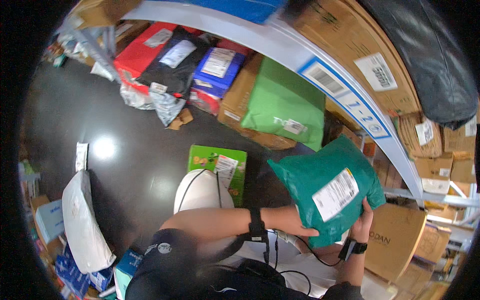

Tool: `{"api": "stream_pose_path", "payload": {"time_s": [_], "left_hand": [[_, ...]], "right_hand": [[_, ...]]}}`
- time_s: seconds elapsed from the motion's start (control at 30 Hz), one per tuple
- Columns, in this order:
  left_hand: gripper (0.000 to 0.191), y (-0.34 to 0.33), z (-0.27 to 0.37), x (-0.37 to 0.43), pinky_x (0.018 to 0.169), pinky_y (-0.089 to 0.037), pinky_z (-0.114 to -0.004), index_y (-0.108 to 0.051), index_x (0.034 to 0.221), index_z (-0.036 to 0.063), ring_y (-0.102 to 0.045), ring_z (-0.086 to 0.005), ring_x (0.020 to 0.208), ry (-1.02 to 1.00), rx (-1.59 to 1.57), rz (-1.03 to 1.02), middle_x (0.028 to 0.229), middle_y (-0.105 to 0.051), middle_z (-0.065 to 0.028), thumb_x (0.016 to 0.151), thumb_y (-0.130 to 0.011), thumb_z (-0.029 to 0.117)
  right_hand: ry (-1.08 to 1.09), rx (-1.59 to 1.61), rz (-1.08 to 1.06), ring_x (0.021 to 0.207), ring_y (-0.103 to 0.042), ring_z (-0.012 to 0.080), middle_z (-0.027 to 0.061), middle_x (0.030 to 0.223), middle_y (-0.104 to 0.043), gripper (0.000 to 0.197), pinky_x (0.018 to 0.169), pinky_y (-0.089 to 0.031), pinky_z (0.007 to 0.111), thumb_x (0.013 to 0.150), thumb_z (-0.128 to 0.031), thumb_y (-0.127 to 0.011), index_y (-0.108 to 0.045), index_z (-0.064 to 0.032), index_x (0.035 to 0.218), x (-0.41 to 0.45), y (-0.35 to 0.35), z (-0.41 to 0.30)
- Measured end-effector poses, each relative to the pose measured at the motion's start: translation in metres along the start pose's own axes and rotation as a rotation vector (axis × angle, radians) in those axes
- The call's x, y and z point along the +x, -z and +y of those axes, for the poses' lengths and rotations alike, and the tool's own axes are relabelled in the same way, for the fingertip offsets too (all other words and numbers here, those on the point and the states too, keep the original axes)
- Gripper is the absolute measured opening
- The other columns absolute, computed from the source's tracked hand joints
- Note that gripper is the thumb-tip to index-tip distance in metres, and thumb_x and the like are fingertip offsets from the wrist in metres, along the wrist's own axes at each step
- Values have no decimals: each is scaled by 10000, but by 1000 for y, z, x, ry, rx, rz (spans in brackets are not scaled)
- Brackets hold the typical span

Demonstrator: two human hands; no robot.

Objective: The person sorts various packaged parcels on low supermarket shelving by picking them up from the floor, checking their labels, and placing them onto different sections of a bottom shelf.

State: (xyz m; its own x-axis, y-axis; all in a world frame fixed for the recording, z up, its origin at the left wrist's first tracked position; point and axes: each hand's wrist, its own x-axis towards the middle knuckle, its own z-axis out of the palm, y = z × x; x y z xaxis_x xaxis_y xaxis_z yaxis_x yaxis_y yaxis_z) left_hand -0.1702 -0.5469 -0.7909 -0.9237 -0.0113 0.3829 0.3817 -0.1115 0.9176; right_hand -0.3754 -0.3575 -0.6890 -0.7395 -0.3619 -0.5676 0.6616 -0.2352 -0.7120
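A dark green plastic mailer bag is held in front of me, tilted, with a white shipping label facing up. My left hand grips its lower left edge, thumb on top and fingers hidden underneath. At the lower right side, my right hand holds the same bag with the thumb over its edge. Black straps with small devices and cables circle both wrists. By my knee on the floor lies a bright green printed box bearing a label, partly covered by my leg.
Beyond the bag, a light green parcel, a blue box and a red box sit under a metal shelf beam. Large cartons stand to my right. A long white parcel and several boxes are at left.
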Motion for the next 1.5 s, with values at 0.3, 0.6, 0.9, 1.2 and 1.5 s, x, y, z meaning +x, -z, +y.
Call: {"api": "stream_pose_path", "payload": {"time_s": [0.3, 0.6, 0.9, 1.2, 1.5], "left_hand": [[585, -1, -103, -12, 957, -448, -429, -530, 1255, -8, -559, -376, 1117, 491, 303, -527, 1221, -565, -250, 861, -629, 412], [524, 26, -112, 0, 895, -483, -423, -541, 1233, 36, -600, -354, 1064, 687, 322, -233, 1132, -630, -197, 882, -600, 420], [442, 30, -122, 5, 889, -492, -411, -571, 1199, 57, -616, -353, 1040, 651, 336, -86, 1109, -644, -189, 887, -606, 369], [336, 48, -161, 15, 864, -493, -352, -648, 1079, 25, -646, -283, 997, 731, 69, 116, 1029, -684, -150, 863, -612, 279], [311, 54, -148, 18, 827, -504, -399, -672, 985, 50, -644, -328, 954, 777, 228, 64, 995, -676, -176, 841, -605, 316]], "right_hand": [[404, -579, 169, 1127, -554, 255, 109, 1270, -550, 408, 980, -459, 409, 904, 19, -561, -467, 6, 1301, 51, 50, -68], [771, -1808, 266, 1066, -579, 302, 163, 1188, -616, 418, 944, -439, 359, 841, -115, -672, -552, -6, 1226, 177, 53, -167], [648, -2388, 483, 1162, -518, 399, 236, 1282, -531, 542, 986, -425, 420, 826, -306, -637, -525, -7, 1265, 280, 106, -88], [479, -2201, 140, 1239, -448, 430, 289, 1383, -418, 643, 1025, -398, 461, 828, -319, -622, -442, 12, 1349, 232, 137, 72], [-24, -1809, -57, 1032, -610, 356, 230, 1095, -639, 524, 889, -475, 401, 837, -304, -634, -542, 40, 1221, 183, 81, 108]]}}
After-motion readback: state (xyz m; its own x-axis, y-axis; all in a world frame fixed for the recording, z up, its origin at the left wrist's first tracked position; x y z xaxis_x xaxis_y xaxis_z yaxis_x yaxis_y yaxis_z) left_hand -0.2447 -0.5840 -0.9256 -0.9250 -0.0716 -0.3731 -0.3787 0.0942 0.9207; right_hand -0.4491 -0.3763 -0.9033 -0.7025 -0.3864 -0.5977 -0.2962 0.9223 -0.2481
